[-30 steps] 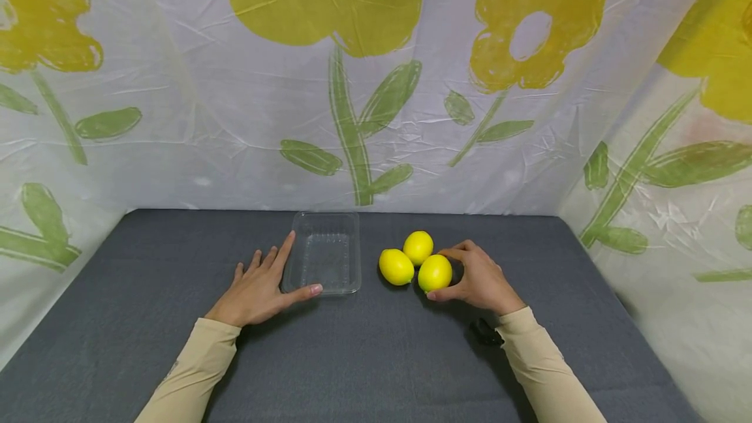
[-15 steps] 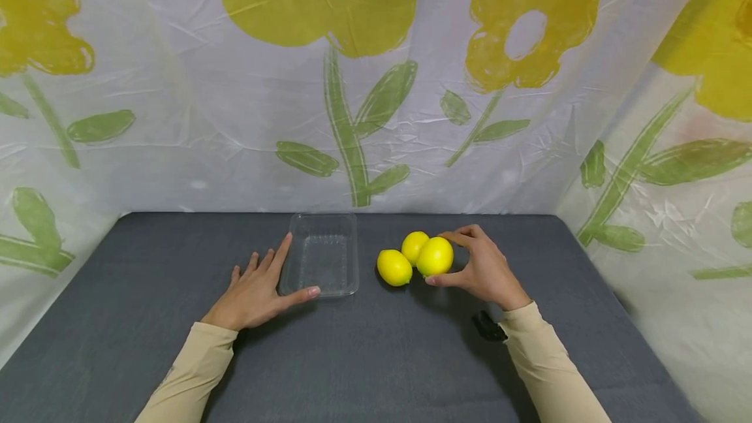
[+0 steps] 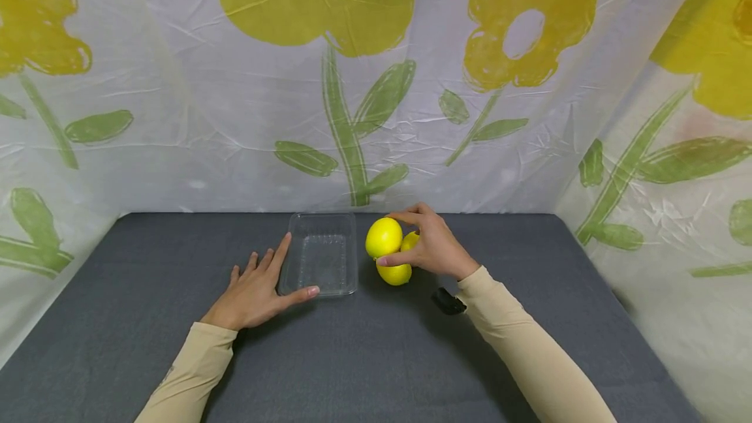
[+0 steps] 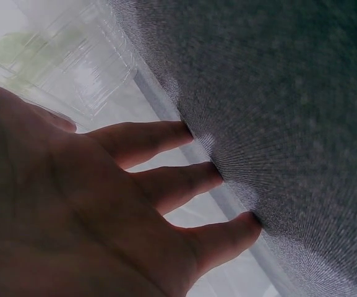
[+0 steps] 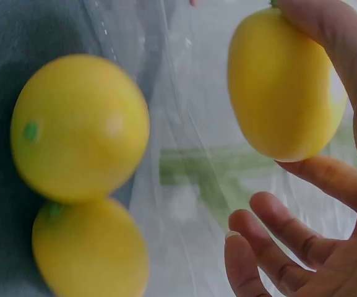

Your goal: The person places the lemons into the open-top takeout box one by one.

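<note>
Thumb and forefinger of my right hand (image 3: 433, 245) pinch a yellow lemon (image 3: 384, 237), held above the table. In the right wrist view the held lemon (image 5: 286, 86) hangs apart from two others. Those two, a nearer lemon (image 3: 394, 273) and a farther lemon (image 3: 410, 241), sit on the cloth, partly hidden by the hand and the held lemon. My left hand (image 3: 254, 294) lies spread with straight fingers, forefinger and thumb touching the left side and front of a clear plastic container (image 3: 324, 254). Its other fingertips press the cloth in the left wrist view.
A dark grey cloth (image 3: 352, 364) covers the table. Behind and beside it hangs a white curtain (image 3: 235, 168) printed with yellow flowers. A black object (image 3: 448, 301) is strapped under the right wrist.
My right hand has lifted the front right lemon and carried it left, over the other two, toward the container. The left hand has stayed at the container.
</note>
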Demonstrator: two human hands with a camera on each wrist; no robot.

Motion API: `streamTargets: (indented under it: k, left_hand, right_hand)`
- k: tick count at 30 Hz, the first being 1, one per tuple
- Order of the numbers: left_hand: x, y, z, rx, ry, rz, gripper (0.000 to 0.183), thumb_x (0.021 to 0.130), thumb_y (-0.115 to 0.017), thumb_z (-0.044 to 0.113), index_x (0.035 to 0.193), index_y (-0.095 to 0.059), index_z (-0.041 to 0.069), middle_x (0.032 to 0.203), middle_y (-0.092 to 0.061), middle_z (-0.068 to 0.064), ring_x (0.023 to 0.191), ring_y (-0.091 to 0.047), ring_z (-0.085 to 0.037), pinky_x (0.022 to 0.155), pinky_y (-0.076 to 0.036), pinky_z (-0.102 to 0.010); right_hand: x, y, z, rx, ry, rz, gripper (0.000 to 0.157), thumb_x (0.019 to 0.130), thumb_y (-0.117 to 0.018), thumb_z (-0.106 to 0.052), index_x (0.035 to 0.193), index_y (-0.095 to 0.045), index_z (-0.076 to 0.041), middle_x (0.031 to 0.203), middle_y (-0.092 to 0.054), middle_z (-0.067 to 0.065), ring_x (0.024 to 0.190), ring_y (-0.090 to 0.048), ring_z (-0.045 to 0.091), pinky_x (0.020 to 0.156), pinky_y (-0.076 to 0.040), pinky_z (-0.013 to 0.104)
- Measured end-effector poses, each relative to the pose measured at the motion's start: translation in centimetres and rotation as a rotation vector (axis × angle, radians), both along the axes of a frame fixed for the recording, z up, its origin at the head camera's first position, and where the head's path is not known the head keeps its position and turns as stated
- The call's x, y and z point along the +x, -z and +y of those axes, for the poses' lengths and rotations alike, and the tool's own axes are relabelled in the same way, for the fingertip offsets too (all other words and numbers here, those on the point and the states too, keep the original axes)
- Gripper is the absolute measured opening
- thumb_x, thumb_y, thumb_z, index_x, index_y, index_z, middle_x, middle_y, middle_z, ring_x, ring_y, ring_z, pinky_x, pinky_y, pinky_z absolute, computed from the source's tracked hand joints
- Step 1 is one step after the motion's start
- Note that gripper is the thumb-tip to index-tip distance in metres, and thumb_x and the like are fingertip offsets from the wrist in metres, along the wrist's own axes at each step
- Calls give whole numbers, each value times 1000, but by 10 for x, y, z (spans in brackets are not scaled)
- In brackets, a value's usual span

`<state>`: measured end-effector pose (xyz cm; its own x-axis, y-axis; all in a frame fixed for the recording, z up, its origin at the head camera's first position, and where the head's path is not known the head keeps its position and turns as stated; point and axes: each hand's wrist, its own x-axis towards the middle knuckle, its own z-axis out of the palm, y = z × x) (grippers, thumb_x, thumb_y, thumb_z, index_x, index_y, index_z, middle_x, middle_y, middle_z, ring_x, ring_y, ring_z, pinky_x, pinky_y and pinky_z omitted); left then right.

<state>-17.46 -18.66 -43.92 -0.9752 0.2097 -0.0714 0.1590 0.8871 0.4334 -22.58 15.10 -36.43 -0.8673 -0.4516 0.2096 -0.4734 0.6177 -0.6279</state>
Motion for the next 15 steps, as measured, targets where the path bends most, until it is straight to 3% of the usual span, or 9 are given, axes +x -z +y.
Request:
streamTargets:
  k: [15]
  left_hand:
    - [-2, 0, 0, -9, -4, -9, 118, 83, -50, 86, 164, 8, 23, 159, -21, -36, 141, -15, -66, 100, -9, -86]
  right_hand:
    - [-26, -2, -54, 146, -94, -71, 82, 72, -92, -48, 143, -62, -18, 137, -50, 15, 125, -46, 30, 93, -48, 49]
